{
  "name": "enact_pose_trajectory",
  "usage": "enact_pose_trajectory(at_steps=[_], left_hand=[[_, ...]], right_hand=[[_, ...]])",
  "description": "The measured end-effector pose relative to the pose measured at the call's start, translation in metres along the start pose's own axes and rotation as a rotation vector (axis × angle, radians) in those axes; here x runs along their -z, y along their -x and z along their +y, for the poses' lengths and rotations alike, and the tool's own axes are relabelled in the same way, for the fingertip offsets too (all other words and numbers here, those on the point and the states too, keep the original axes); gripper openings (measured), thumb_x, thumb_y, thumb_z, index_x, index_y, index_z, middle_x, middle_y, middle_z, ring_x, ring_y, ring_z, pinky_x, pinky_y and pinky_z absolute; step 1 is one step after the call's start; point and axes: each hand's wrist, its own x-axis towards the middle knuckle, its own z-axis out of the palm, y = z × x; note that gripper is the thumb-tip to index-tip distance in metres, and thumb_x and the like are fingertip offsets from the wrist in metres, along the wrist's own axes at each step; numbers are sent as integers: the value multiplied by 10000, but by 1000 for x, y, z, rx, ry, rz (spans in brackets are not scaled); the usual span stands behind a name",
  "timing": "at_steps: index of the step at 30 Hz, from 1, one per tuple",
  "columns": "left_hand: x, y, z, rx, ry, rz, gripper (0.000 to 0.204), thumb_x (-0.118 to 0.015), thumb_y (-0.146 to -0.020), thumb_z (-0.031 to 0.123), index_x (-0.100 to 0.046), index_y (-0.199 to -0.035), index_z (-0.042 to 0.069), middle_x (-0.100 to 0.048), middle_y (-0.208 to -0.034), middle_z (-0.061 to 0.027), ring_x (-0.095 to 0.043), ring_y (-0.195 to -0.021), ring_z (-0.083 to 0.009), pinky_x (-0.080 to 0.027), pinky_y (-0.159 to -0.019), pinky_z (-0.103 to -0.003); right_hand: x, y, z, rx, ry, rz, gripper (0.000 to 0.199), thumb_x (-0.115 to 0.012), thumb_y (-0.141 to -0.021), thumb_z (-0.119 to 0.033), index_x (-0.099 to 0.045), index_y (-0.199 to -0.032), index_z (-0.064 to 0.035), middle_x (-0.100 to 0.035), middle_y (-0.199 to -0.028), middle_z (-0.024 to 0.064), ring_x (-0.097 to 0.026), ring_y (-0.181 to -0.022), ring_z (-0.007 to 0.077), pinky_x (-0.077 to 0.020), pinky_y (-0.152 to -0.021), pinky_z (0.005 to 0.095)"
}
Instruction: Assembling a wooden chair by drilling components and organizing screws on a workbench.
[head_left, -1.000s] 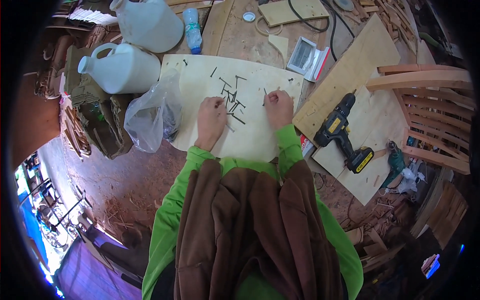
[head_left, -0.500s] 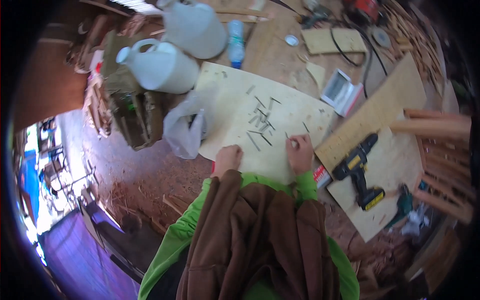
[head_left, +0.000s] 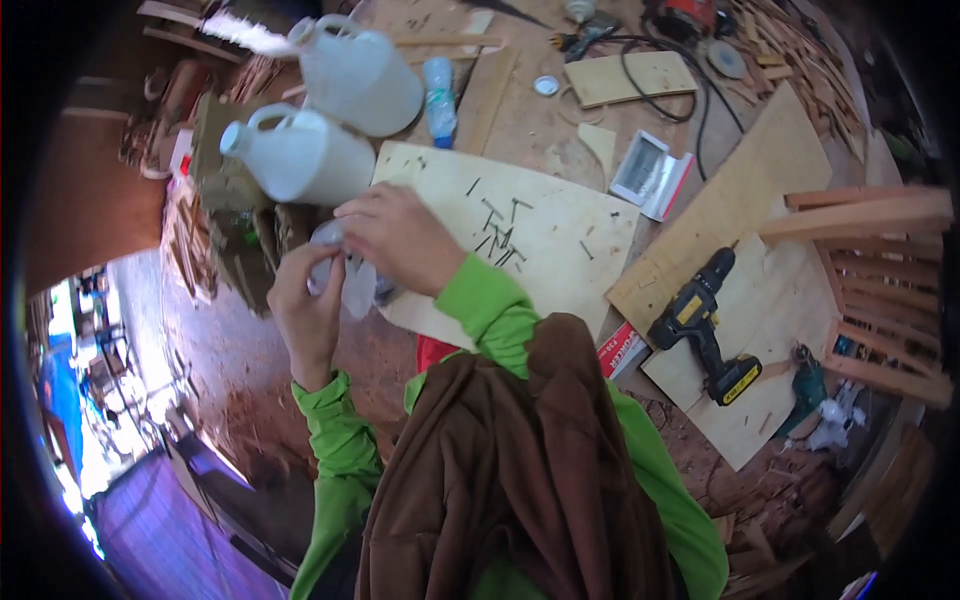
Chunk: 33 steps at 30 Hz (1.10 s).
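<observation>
Two hands meet on one clear plastic bag (head_left: 345,278) in the head view. The bag is thin, crumpled and see-through, with a whitish sheen; its contents cannot be made out. It sits at the left edge of a pale plywood board (head_left: 560,250) that lies on the floor, just below two white plastic jugs (head_left: 310,150).

The left hand (head_left: 305,315) comes up from below with fingers curled round the lower left part of the bag. The right hand (head_left: 400,240) reaches across from the right and covers the bag's upper right part, fingers bent down onto the plastic. Both hands are closed on the bag and nearly touch each other, with the bag bunched between them. Green sleeves run back from both wrists; a brown garment (head_left: 510,470) hangs over the person's front.

A loose scatter of dark nails (head_left: 500,235) lies near the middle of the board, just right of the right hand and apart from the bag. A small open box (head_left: 650,175) rests off the board's upper right corner. A black and yellow cordless drill (head_left: 705,325) lies on a second plywood sheet to the right, well apart from both hands. A clear bottle with a blue cap (head_left: 438,100) lies above the board, beside the jugs.
</observation>
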Motion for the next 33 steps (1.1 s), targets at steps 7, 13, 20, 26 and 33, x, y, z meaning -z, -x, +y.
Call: enact_pose_trajectory(at_steps=[7, 13, 20, 26, 33], left_hand=[[4, 4, -33, -191, -361, -232, 177, -782, -760, 92, -697, -911, 51, -650, -915, -105, -600, -929, -299, -451, -859, -398], [-15, -16, 30, -234, -190, -127, 169, -767, -798, 112, -676, -899, 12, -671, -880, -118, -642, -840, -290, -493, -782, -377], [-165, -9, -11, 87, 226, -532, 148, -683, -872, 122, -690, -925, -16, -691, -856, -136, -671, -760, -212, -528, -698, -317], [-222, -18, -72, 72, -129, -367, 182, -654, -866, 149, -706, -956, 0, -687, -923, -182, -671, -808, -294, -531, -736, -379], [-229, -9, -89, -84, -7, -425, 154, -666, -858, 154, -699, -912, 13, -649, -917, -151, -619, -894, -345, -503, -786, -426]], right_hand=[[7, 30, -9, -144, -33, -53, 188, -706, -786, -96, -719, -960, -26, -453, -1409, 165, -459, -1277, 328, -408, -1064, 416], [54, 138, 50, -687, 55, 281, 268, -726, -780, -67, -651, -1032, -17, -550, -1158, 191, -563, -1099, 347, -463, -960, 412], [86, 205, 66, -916, 500, 141, 321, -662, -796, -29, -576, -1099, 32, -495, -1168, 207, -516, -1063, 375, -455, -914, 452], [71, 230, 90, -1097, 385, 193, 162, -633, -826, -25, -627, -987, -5, -579, -980, 203, -591, -922, 395, -497, -806, 462], [71, 203, 94, -964, 282, 193, 68, -594, -856, -18, -612, -920, -5, -579, -946, 197, -598, -874, 394, -496, -782, 462]])
